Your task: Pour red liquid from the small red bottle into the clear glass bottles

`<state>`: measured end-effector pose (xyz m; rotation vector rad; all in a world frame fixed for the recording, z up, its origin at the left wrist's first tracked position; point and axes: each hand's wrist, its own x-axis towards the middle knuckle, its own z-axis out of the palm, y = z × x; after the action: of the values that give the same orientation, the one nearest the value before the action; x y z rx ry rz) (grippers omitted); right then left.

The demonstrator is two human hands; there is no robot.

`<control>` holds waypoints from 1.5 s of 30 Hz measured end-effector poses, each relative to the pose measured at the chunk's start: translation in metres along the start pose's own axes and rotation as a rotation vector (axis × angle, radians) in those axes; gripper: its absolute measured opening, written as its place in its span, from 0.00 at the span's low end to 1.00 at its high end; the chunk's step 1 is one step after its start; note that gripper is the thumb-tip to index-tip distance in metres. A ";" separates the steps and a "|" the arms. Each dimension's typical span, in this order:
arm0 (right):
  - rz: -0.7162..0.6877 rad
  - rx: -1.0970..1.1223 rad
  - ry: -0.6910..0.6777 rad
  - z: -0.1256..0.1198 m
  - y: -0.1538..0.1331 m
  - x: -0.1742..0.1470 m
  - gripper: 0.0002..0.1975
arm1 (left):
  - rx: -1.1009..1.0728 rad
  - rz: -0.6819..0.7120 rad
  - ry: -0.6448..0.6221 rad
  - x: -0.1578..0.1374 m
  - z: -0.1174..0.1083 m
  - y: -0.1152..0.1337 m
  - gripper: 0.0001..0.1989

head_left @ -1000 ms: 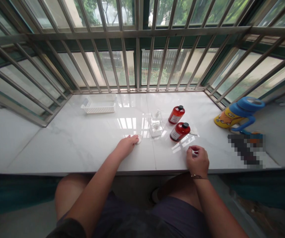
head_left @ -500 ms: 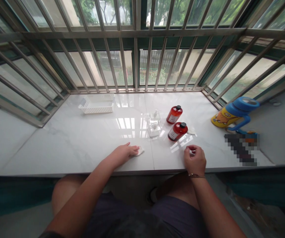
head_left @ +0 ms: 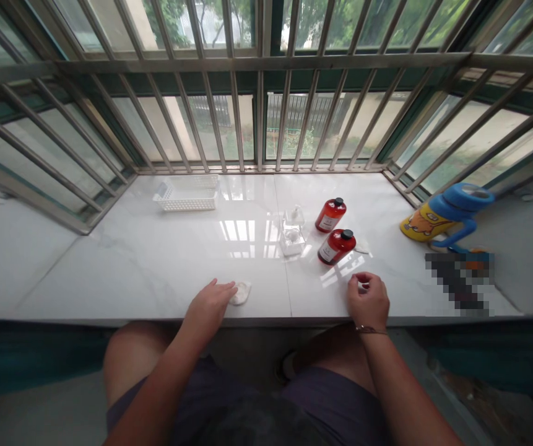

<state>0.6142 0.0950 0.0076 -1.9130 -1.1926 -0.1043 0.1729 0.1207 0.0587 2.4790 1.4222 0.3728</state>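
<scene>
My left hand (head_left: 210,303) lies low over the white counter (head_left: 122,266), its fingers stretched out. Its fingertips reach the left edge of a small round white pad (head_left: 241,293), which looks like a cotton pad. Further right, my right hand (head_left: 369,298) rests on the counter near the front edge, fingers curled in with nothing visible in them. Beyond it stand two red bottles with black caps, a nearer bottle (head_left: 335,249) and a farther bottle (head_left: 330,217). Left of them are two clear glass containers, a near one (head_left: 293,243) and a far one (head_left: 296,217).
A white plastic basket (head_left: 189,199) sits at the back left. On the right stands a blue and yellow flask (head_left: 426,220) with a handle; a blurred-out dark object (head_left: 456,282) lies in front of it. A small white item (head_left: 361,247) lies behind the nearer bottle. Metal bars (head_left: 266,64) enclose the window.
My left hand has moved left and toward me, and the pad has shifted left with it, now showing more beyond the fingertips. My right hand stays in place. The view has shifted slightly.
</scene>
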 end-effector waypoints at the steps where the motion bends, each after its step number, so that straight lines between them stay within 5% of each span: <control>1: 0.000 0.001 -0.002 0.000 0.000 0.000 0.13 | -0.002 0.019 0.025 0.001 0.001 0.002 0.22; 9: 0.004 -0.002 -0.004 0.000 -0.001 0.000 0.13 | 0.054 -0.049 -0.106 0.024 0.007 0.009 0.19; 15: 0.003 -0.009 -0.007 0.001 0.001 0.000 0.13 | 0.091 -0.048 0.012 0.028 0.005 0.012 0.16; 24: -0.005 -0.007 -0.012 0.002 0.002 0.000 0.12 | 0.015 -0.089 -0.029 0.031 0.024 0.019 0.18; 36: 0.007 -0.006 -0.026 0.001 0.000 0.000 0.11 | -0.007 -0.039 -0.073 0.112 0.034 0.021 0.19; 45: 0.032 0.000 -0.030 0.001 -0.001 0.000 0.12 | -0.042 0.088 -0.138 0.131 0.050 0.070 0.21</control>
<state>0.6128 0.0959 0.0073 -1.9393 -1.1814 -0.0583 0.3107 0.1957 0.0482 2.4868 1.2428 0.2408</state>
